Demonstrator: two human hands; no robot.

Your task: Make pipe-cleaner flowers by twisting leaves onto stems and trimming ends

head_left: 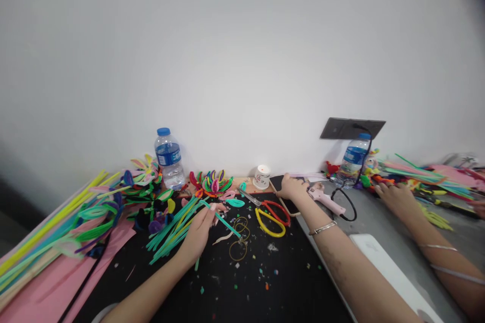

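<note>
Black mat strewn with pipe cleaners.
Left hand (pixel 199 234) pinches a teal stem (pixel 227 223); right hand (pixel 293 187) rests curled on a phone (pixel 279 181), beyond the scissors (pixel 270 214).

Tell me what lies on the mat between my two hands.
In the head view, scissors with red and yellow handles lie between the left hand and right hand, plus rubber bands.

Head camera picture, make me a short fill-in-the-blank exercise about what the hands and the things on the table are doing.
1. The left hand holds a ____ pipe cleaner.
2. The scissors have red and ____ handles.
3. The right hand rests beside a pink ____ gun.
4. Each water bottle has a ____ cap.

Missing words: teal; yellow; glue; blue
</note>
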